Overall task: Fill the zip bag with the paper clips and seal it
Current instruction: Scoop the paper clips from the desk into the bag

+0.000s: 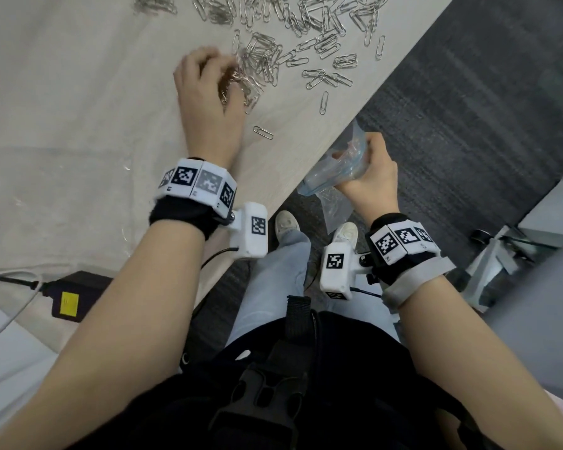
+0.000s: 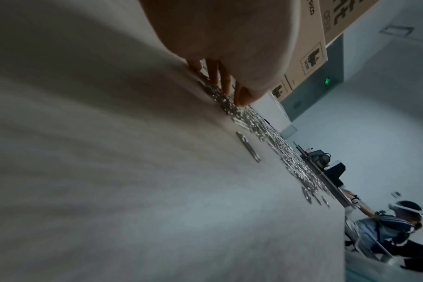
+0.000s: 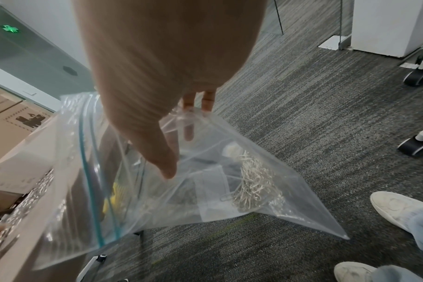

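On the pale wood-grain tabletop (image 1: 78,102), seen from the head camera, the left hand (image 1: 208,102) curls over the near edge of the scattered silver wire paper clips (image 1: 306,24), its grip closed around a small bunch. The right hand (image 1: 374,170) holds the clear plastic zip bag with the blue seal strip (image 1: 335,170) just beyond the tabletop's edge, over the grey carpet (image 1: 468,108). To do this well, the bunch should be lifted clear, carried straight over the bag's mouth, and released only once inside.

From the left wrist, the fingertips (image 2: 215,76) press down among the clips on the tabletop; how many they have caught I cannot tell.

From the right wrist, the right hand's thumb and fingers (image 3: 188,106) pinch one wall of the bag, and its mouth hangs open toward the tabletop. A clump of clips already lies in the lower corner (image 3: 254,185). Most clips remain outside, so keeping the mouth wide and close under the edge seems wise.
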Demonstrator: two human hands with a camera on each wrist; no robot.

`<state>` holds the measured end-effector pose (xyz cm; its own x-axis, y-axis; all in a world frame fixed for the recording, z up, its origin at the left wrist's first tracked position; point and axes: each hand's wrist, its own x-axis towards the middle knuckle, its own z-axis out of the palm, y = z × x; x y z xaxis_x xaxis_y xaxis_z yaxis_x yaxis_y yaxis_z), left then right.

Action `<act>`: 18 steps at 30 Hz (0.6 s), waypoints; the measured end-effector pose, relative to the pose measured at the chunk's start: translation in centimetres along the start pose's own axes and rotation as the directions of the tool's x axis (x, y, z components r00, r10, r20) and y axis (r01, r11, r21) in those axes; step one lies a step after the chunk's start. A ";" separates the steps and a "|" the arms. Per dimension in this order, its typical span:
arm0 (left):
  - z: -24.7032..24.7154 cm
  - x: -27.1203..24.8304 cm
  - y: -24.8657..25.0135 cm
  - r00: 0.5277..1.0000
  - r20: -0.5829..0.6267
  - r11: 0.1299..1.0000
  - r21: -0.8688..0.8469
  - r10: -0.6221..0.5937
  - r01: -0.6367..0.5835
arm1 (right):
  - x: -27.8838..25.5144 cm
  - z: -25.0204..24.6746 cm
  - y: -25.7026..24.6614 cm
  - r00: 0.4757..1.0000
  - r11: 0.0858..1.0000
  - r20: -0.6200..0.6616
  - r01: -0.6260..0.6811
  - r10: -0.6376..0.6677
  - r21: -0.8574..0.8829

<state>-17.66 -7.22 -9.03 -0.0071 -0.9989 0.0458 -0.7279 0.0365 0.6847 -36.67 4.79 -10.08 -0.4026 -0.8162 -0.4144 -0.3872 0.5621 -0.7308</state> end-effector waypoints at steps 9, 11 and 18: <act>-2.1 6.7 -0.8 0.973 0.104 0.925 0.345 -0.206 0.159 | 0.3 0.1 0.1 1.000 0.999 0.001 -0.031 0.031 -0.029; -1.8 6.9 -0.8 0.966 0.179 0.935 0.333 -0.187 0.120 | 0.3 -0.1 -0.1 1.000 0.999 0.007 -0.030 0.030 -0.026; -0.9 2.5 -0.8 0.978 0.205 0.931 0.363 -0.032 -0.045 | 0.3 -0.4 0.3 0.999 1.000 0.027 -0.023 0.023 0.015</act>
<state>-16.49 -9.73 -8.82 -0.1240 -0.9842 -0.1261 -0.9258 0.0690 0.3716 -37.19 4.80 -10.22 -0.3884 -0.8067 -0.4455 -0.3657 0.5786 -0.7290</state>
